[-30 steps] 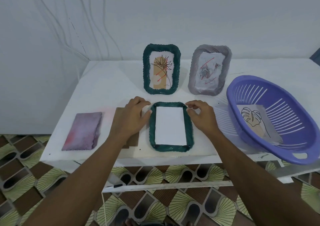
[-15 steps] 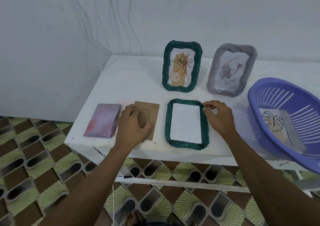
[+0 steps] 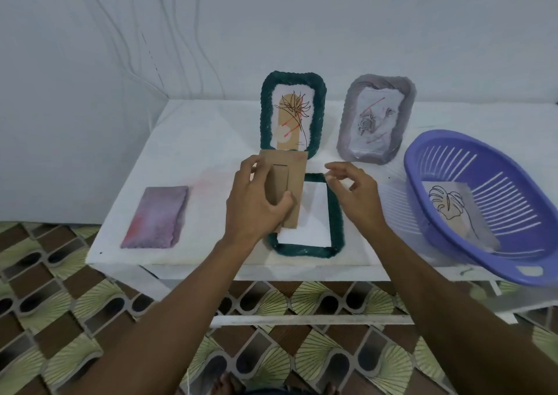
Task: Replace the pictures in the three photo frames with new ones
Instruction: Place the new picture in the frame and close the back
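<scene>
Head view: plain brown rectangular backing board (image 3: 297, 189).

Bare forearms, bare hands: left hand (image 3: 256, 204), right hand (image 3: 360, 196); bare toes (image 3: 223, 387).

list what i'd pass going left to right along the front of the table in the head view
purple pad → left hand gripping the brown backing board → right hand → purple basket

White table (image 3: 211, 140) against pale wall (image 3: 332, 32) with trailing cables (image 3: 150, 54), brown-and-green patterned tile floor (image 3: 60, 319) below
</scene>
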A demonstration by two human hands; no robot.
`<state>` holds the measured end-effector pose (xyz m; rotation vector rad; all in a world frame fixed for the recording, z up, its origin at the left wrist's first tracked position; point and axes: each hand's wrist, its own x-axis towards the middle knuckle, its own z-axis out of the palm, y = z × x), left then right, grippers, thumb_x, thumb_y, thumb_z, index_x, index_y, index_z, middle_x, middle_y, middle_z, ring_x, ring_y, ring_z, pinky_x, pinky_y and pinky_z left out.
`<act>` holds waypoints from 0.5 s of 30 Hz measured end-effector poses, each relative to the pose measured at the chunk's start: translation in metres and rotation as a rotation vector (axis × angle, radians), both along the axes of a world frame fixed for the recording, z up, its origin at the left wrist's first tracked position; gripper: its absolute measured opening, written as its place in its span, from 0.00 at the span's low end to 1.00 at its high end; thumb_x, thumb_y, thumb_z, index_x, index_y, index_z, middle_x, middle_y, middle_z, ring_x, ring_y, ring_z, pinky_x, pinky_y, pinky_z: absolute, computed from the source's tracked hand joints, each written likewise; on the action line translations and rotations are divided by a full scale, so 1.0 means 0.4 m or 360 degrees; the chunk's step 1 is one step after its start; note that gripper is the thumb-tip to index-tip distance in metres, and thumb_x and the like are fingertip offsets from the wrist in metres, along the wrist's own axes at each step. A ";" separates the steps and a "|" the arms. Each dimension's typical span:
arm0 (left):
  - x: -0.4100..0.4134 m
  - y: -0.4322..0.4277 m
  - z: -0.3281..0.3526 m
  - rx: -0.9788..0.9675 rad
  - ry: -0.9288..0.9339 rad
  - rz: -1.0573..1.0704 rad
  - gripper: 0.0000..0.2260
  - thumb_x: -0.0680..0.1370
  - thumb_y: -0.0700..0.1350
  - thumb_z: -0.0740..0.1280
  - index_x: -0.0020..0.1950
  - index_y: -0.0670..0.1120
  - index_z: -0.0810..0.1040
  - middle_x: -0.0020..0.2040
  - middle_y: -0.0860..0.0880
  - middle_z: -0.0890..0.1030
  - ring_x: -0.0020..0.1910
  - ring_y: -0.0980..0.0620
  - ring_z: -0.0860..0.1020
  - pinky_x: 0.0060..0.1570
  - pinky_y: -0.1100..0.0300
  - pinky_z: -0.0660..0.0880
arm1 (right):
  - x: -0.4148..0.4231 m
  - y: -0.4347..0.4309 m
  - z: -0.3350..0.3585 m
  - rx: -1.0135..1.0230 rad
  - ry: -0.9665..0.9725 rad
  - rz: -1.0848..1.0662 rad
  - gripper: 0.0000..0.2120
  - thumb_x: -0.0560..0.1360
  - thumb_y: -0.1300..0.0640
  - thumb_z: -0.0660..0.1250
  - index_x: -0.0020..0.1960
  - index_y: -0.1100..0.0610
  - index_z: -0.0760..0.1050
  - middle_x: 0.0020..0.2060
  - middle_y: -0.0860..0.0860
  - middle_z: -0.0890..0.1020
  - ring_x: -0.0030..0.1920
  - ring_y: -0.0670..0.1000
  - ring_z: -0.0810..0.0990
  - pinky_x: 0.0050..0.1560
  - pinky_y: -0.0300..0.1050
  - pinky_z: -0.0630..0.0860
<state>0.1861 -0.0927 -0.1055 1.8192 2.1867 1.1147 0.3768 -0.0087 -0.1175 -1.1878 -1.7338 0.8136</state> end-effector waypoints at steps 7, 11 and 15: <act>0.072 0.024 -0.011 0.0002 -0.0005 -0.0110 0.28 0.70 0.62 0.67 0.67 0.50 0.70 0.70 0.55 0.62 0.65 0.54 0.68 0.54 0.59 0.75 | 0.004 -0.030 0.029 -0.0153 0.0282 0.0003 0.10 0.74 0.59 0.71 0.56 0.54 0.80 0.41 0.50 0.85 0.43 0.41 0.81 0.39 0.30 0.69; 0.077 0.013 -0.021 -0.0016 -0.0145 -0.0166 0.28 0.70 0.61 0.69 0.65 0.50 0.72 0.70 0.55 0.63 0.63 0.55 0.69 0.56 0.60 0.74 | 0.019 -0.030 0.023 -0.0248 0.0255 0.0057 0.07 0.74 0.59 0.72 0.52 0.53 0.82 0.44 0.50 0.85 0.46 0.43 0.82 0.42 0.28 0.70; 0.058 0.010 -0.026 -0.0097 -0.0545 -0.0198 0.28 0.71 0.57 0.72 0.68 0.48 0.73 0.71 0.54 0.66 0.64 0.56 0.70 0.60 0.62 0.73 | 0.031 -0.028 0.022 -0.0403 0.0349 0.0053 0.07 0.73 0.61 0.72 0.50 0.54 0.83 0.43 0.50 0.85 0.45 0.41 0.82 0.46 0.31 0.75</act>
